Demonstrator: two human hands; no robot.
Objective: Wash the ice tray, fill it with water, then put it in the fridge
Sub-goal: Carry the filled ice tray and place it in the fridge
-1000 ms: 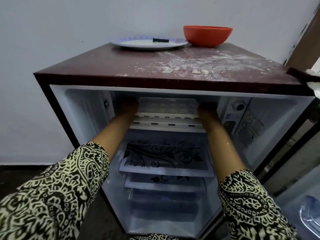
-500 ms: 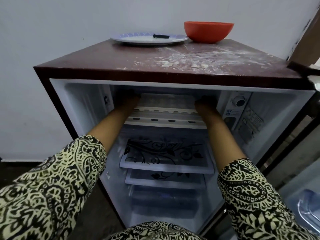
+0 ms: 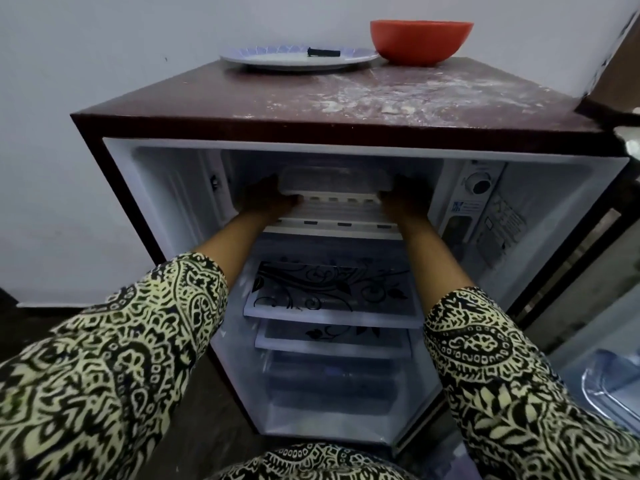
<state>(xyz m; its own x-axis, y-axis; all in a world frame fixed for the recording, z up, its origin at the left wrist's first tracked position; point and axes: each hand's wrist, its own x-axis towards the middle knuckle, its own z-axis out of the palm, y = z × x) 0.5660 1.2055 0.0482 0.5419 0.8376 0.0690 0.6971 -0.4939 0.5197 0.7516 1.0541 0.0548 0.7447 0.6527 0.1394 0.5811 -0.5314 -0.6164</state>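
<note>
We look down from a head-worn camera into an open fridge [image 3: 346, 258] with a dark maroon top. Both of our arms, in black-and-cream patterned sleeves [image 3: 114, 358], reach into the top compartment. Our left hand [image 3: 265, 199] grips the left end of the ice tray [image 3: 334, 180], and our right hand [image 3: 403, 195] grips its right end, fingers curled around the edges. The tray is pale and translucent, lying level and crosswise, deep in the shaded upper compartment just above a white slotted shelf lip [image 3: 332, 225]. We cannot tell whether it already rests on the shelf or is held just above it.

Below, two glass shelves printed with black floral swirls [image 3: 329, 289] sit one under the other, with a clear drawer beneath them. A round control dial [image 3: 479, 184] is on the inner wall to the right of our right hand.

On top of the fridge, near the wall, stand a white plate [image 3: 298, 60] carrying a small dark object and an orange bowl [image 3: 420, 41] just beside it. White powdery residue [image 3: 391, 95] is scattered over the right part of the top.
</note>
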